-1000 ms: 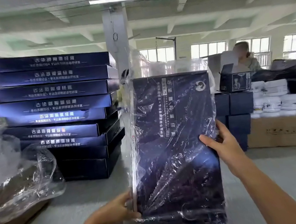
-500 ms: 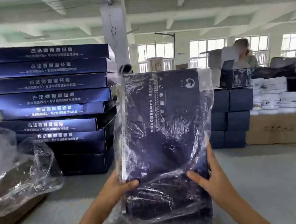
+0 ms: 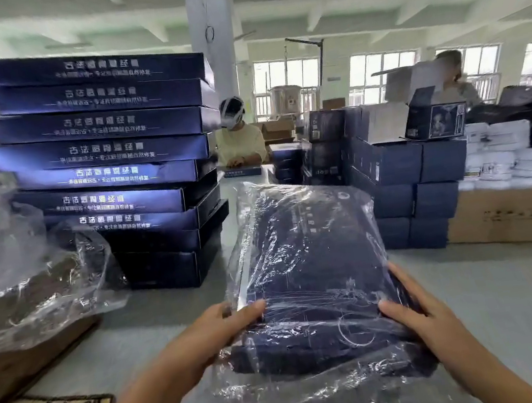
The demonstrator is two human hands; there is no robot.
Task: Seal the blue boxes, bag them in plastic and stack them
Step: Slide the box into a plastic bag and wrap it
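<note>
Upper left of frame: stack of blue boxes (image 3: 105, 149), white side lettering mirrored, unreadable. Lower centre: left hand (image 3: 221, 325) gripping near left corner of bagged blue box (image 3: 315, 263), thumb on top. Long axis pointing away, far end raised; stack up-left, nearer the left hand. Lower right: right hand (image 3: 416, 313) curled round near right corner through plastic bag (image 3: 287, 401).

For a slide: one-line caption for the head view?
The left hand and right hand grip a flat dark blue box in a clear plastic bag near a tall stack of blue boxes.
</note>
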